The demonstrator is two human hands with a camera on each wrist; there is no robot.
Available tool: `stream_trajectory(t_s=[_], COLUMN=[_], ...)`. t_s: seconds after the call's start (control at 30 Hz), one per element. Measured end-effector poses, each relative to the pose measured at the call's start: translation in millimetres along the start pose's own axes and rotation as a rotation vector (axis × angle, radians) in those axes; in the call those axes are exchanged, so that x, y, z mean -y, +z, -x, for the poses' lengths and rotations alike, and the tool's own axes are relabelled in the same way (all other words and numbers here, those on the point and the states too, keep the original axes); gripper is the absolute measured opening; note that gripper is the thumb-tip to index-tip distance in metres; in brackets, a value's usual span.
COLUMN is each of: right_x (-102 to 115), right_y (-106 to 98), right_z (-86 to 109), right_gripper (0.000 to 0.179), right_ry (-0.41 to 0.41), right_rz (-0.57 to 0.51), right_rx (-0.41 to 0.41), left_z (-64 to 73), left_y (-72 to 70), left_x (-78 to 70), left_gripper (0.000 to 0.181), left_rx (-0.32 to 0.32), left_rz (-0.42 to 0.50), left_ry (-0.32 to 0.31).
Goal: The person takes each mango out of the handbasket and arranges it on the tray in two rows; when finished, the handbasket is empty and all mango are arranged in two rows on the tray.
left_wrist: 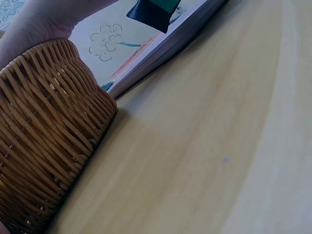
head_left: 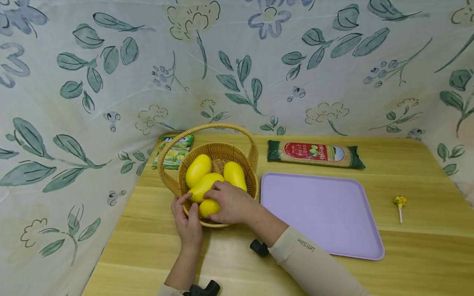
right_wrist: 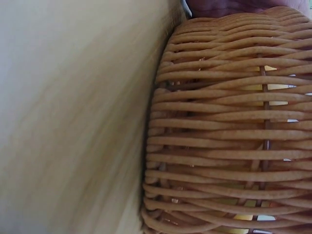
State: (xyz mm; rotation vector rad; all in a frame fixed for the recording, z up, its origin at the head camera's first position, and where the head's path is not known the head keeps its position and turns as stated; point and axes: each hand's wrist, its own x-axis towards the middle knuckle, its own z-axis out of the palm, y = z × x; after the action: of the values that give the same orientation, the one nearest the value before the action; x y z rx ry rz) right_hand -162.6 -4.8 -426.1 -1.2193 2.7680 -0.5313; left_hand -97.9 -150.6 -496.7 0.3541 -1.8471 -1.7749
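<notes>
The right hand (head_left: 235, 201) curls round the small yellow fruit (head_left: 208, 209), inside the basket (head_left: 222, 151) near six o'clock. The left hand (head_left: 189, 225) lies against the basket near seven; I cannot tell whether it pinches. Best, I judge: steady the basket there, grip lightly, and avoid nudging the bigger fruits (head_left: 198, 169) at ten and two.

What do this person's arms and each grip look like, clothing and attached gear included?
The left grip and right grip are both ungloved. The right sleeve is plain beige, with small dark lettering that appears to read "Let's Slim". Only a bit of the matching left sleeve shows. A black rounded device shows beside each forearm, left and right.
</notes>
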Motion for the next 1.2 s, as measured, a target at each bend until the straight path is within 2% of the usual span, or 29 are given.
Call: stream_trajectory(t_s=[0.2, 0.43, 0.57, 0.67, 0.83, 0.93, 1.07, 1.2], right_x=[0, 3, 5, 4, 3, 1, -3, -12], right_y=[-1, -14, -29, -42, -64, -72, -77, -82], right_z=[1.7, 8.8, 15.4, 21.5, 35.8, 45.8, 59.2, 72.4], right_gripper=[0.049, 0.048, 0.049, 0.05, 0.052, 0.056, 0.062, 0.058], right_ry=[-0.03, -0.082, -0.064, -0.021, 0.094, 0.154, 0.222, 0.277], right_rz=[0.026, 0.062, 0.062, 0.04, -0.079, -0.179, -0.31, -0.414], right_rx=[-0.018, -0.11, -0.175, -0.238, -0.36, -0.394, -0.363, -0.307], left_z=[0.6, 0.8, -0.2, -0.7, -1.1, -1.3, -0.7, -0.5], left_y=[0.6, 1.7, 2.2, 2.4, 2.1, 1.8, 1.2, 1.0], left_x=[-0.8, -0.8, -0.8, -0.8, -1.7, -2.0, -2.0, -1.1], left_gripper=[0.028, 0.028, 0.028, 0.028, 0.029, 0.029, 0.029, 0.029], left_rx=[-0.002, -0.005, -0.006, -0.008, -0.006, -0.006, -0.009, -0.012], left_rz=[-0.006, -0.016, -0.012, -0.006, 0.003, 0.006, 0.011, 0.017], left_ry=[0.001, 0.042, 0.053, 0.054, 0.039, 0.033, 0.017, 0.018])
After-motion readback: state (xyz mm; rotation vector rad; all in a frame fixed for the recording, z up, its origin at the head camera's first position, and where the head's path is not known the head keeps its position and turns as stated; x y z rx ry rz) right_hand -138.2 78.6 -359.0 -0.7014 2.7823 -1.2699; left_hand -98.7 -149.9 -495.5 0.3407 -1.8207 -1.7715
